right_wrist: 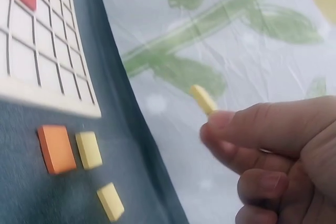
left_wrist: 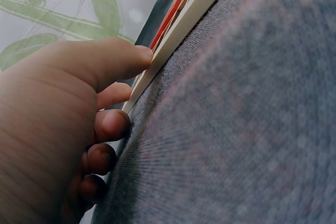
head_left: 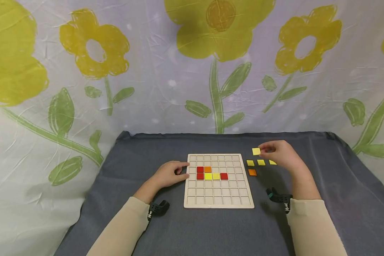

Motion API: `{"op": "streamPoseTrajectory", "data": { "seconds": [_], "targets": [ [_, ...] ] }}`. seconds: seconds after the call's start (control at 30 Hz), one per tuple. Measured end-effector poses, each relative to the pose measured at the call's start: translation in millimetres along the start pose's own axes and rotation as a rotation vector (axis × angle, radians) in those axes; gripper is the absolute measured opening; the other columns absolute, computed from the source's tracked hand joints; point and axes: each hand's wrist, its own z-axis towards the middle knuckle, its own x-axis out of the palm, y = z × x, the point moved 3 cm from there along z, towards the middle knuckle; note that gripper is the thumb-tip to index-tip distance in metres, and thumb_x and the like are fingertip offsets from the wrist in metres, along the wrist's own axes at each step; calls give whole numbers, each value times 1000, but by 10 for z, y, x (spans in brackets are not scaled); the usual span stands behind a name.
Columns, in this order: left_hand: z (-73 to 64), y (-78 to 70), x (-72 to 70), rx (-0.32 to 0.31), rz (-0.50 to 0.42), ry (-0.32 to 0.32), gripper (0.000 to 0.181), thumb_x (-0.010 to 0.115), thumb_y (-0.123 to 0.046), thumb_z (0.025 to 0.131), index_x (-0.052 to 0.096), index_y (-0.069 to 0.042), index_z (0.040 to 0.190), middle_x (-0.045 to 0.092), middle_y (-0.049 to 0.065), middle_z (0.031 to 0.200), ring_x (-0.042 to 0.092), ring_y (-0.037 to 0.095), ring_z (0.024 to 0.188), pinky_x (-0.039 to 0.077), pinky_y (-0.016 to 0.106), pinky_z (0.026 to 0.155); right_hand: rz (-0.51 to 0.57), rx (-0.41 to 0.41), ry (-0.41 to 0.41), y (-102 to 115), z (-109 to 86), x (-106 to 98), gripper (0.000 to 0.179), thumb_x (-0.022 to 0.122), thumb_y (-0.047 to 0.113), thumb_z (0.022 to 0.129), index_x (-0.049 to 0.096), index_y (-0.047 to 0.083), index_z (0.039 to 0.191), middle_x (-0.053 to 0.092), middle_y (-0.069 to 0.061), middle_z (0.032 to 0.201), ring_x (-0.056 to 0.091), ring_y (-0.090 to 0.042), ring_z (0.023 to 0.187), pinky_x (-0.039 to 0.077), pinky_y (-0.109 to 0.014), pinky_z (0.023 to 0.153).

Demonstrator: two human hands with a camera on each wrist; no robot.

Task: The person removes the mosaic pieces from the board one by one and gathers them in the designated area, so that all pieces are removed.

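A wooden grid board (head_left: 218,201) lies on the table. In it sit several square tiles: a red tile (head_left: 224,176), an orange tile (head_left: 207,169) and a yellow tile (head_left: 216,176) among them. My left hand (head_left: 169,174) touches the board's left edge with thumb and forefinger spread apart; its other fingers are bent in the left wrist view. Between thumb and fingertips, my right hand (head_left: 280,153) pinches a yellow square tile (head_left: 256,151), raised above the table to the right of the board. The right wrist view shows this held tile (right_wrist: 203,99) almost edge-on.
Right of the board lie a loose orange tile (head_left: 252,172) and three loose yellow ones, one yellow tile (head_left: 272,162) partly behind the right hand. A dark grey cloth (head_left: 217,231) covers the table. Behind it hangs a curtain (head_left: 160,89) printed with yellow flowers.
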Motion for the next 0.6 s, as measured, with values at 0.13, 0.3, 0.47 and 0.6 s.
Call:
{"op": "streamPoseTrajectory", "data": {
  "seconds": [0.13,0.3,0.47,0.6],
  "targets": [
    [-1,2,0,-5,-1,1,50,74,-37,96,66,-15,140,42,-8,65,35,6,58,33,29,63,-14,38,23,-144,10,-35,39,72,17,97,67,-5,129,69,-20,114,64,-32,100,52,-48,83],
    [1,-6,-3,-1,8,1,50,74,-37,96,66,-15,140,42,-8,65,35,7,58,33,29,63,-13,63,51,-310,9,-60,37,74,14,95,68,-8,125,71,-17,107,65,-32,98,51,-52,87],
    [1,-8,1,-1,14,-2,50,73,-37,96,66,-15,140,42,-8,65,35,7,58,33,29,63,9,82,107,-437,6,-51,35,74,13,95,70,-8,122,72,-17,109,66,-34,101,50,-56,90],
    [0,-8,2,-4,8,0,50,74,-37,96,66,-15,140,42,-8,65,36,7,58,33,29,62,0,101,163,-512,16,-12,33,75,11,94,71,-7,121,71,-20,115,66,-36,105,49,-58,92]
  ]
}}
